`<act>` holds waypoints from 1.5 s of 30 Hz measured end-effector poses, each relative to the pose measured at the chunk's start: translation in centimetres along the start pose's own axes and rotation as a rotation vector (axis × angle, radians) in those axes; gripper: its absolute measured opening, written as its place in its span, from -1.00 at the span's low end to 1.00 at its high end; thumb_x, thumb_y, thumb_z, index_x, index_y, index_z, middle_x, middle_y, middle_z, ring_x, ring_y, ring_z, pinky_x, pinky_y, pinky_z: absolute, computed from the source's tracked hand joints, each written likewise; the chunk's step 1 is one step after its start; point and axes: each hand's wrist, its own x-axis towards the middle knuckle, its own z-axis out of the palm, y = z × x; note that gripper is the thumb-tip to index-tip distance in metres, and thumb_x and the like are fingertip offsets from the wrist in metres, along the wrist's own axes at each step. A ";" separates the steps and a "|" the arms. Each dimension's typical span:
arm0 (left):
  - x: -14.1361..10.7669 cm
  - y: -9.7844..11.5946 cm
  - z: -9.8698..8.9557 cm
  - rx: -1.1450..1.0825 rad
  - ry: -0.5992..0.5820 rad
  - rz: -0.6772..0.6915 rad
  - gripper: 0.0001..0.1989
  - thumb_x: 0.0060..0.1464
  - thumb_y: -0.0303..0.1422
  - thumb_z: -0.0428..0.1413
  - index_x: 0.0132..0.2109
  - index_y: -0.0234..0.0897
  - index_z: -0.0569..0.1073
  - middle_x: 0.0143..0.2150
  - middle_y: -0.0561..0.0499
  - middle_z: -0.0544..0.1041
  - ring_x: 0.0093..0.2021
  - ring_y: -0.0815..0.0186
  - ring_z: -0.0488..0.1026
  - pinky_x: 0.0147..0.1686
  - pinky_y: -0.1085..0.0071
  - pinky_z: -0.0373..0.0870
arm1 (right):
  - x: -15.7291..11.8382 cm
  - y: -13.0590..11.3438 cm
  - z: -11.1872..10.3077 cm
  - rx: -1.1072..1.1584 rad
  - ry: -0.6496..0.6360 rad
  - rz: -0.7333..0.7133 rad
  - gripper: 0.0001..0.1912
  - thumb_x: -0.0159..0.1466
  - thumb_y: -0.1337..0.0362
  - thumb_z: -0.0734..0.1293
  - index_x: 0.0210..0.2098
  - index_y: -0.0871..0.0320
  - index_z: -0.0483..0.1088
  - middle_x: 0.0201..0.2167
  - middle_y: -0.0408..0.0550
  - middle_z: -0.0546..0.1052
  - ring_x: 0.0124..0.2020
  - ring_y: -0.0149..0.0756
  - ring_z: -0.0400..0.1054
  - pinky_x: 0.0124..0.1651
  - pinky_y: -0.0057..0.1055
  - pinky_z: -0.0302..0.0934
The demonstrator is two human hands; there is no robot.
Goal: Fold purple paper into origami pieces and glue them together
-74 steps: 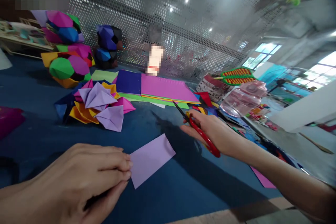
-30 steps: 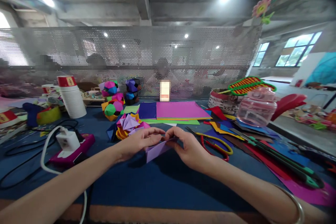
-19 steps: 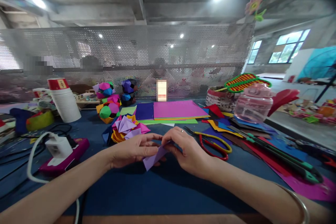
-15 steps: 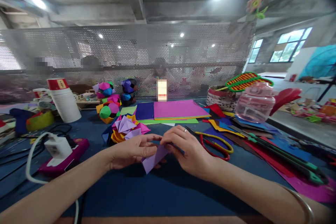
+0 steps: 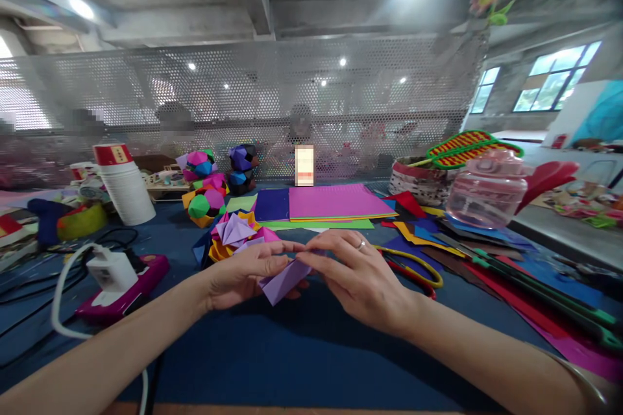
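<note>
A small folded piece of lilac paper [image 5: 285, 283] is held above the blue tabletop [image 5: 228, 363]. My left hand [image 5: 250, 275] grips its left part, thumb on top and fingers underneath. At its upper right end, my right hand [image 5: 355, 275] pinches the paper between thumb and fingers; a ring is on one finger. The fingertips of both hands meet at the top edge. Just behind my left hand lies a cluster of folded paper units [image 5: 236, 233] in lilac, orange and pink. Scissors [image 5: 413, 266] with yellow and red handles lie beyond my right hand, partly hidden by it.
Stacked coloured sheets [image 5: 341, 202] lie at the back. Finished paper balls [image 5: 204, 204], paper cups [image 5: 124, 188] and a power strip [image 5: 121, 292] with cables are on the left. To the right are a pink bottle [image 5: 487, 191], a basket [image 5: 418, 181], paper scraps and a long green-black tool [image 5: 549, 298].
My right hand has shifted its fingers along the lilac paper, with the index finger now stretched further over its edge. The paper has tilted flatter. The view has moved slightly.
</note>
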 end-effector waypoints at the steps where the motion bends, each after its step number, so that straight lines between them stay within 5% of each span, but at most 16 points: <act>1: 0.0 0.0 0.0 -0.004 0.015 0.004 -0.59 0.13 -0.32 0.20 0.12 -0.28 0.38 -0.02 -0.18 0.54 -0.05 0.14 0.53 -0.01 0.18 0.46 | 0.0 0.1 0.0 -0.006 -0.004 -0.006 -0.66 0.33 0.47 0.19 0.06 0.16 0.37 -0.03 0.06 0.48 0.04 -0.20 0.29 0.04 -0.22 0.23; 12: 0.2 0.3 0.0 -0.092 0.075 0.025 -0.62 0.08 -0.33 0.23 0.05 -0.33 0.48 -0.11 -0.17 0.58 -0.14 0.19 0.54 -0.09 0.28 0.47 | -0.1 0.3 -0.1 -0.070 -0.048 -0.029 -0.67 0.31 0.47 0.20 0.02 0.14 0.38 0.00 0.04 0.48 0.06 -0.18 0.27 0.06 -0.18 0.20; 16: 0.4 0.3 -0.2 -0.179 0.222 0.023 -0.73 0.09 -0.41 0.22 -0.04 -0.33 0.54 -0.17 -0.06 0.60 -0.30 0.37 0.52 -0.29 0.50 0.44 | 0.0 0.3 0.1 -0.072 -0.090 -0.021 -0.86 0.34 0.37 0.23 -0.17 0.14 0.41 -0.11 -0.03 0.52 -0.05 -0.22 0.31 0.04 -0.22 0.16; 21: 0.8 0.2 0.3 -0.240 0.401 -0.018 -0.78 0.20 -0.39 0.07 -0.11 -0.41 0.55 -0.21 -0.10 0.59 -0.29 0.30 0.51 -0.25 0.39 0.47 | -0.1 0.0 0.3 -0.074 -0.180 -0.163 -0.82 0.38 0.36 0.19 -0.11 0.11 0.40 -0.08 -0.11 0.55 -0.01 -0.29 0.33 0.13 -0.22 0.05; 29: 1.2 -0.5 0.1 -0.191 0.463 0.038 -0.87 0.14 -0.44 0.08 -0.19 -0.33 0.51 -0.37 0.03 0.49 -0.43 0.42 0.41 -0.43 0.51 0.39 | -0.3 0.2 0.3 -0.025 -0.190 -0.182 -0.71 0.37 0.46 0.12 -0.12 0.12 0.43 -0.15 -0.10 0.58 -0.07 -0.31 0.36 0.14 -0.23 0.07; 38: 0.5 -0.2 1.5 0.015 0.382 -0.023 -0.41 -0.18 -0.65 0.10 0.07 -0.27 0.34 -0.22 0.02 0.51 -0.31 0.31 0.46 -0.33 0.41 0.38 | -1.6 1.2 0.0 0.170 -0.182 -0.089 -0.67 0.28 0.60 0.13 -0.15 0.22 0.43 -0.10 0.00 0.55 -0.12 -0.33 0.39 0.06 -0.27 0.23; 45: -0.2 -0.8 2.0 0.092 0.384 -0.092 -0.34 -0.13 -0.62 0.10 0.15 -0.17 0.23 -0.13 0.05 0.49 -0.15 0.29 0.43 -0.26 0.43 0.33 | -2.2 1.1 -0.6 0.298 -0.244 -0.075 -0.75 0.28 0.56 0.19 -0.18 0.26 0.45 -0.08 0.04 0.57 -0.06 -0.28 0.43 0.08 -0.29 0.28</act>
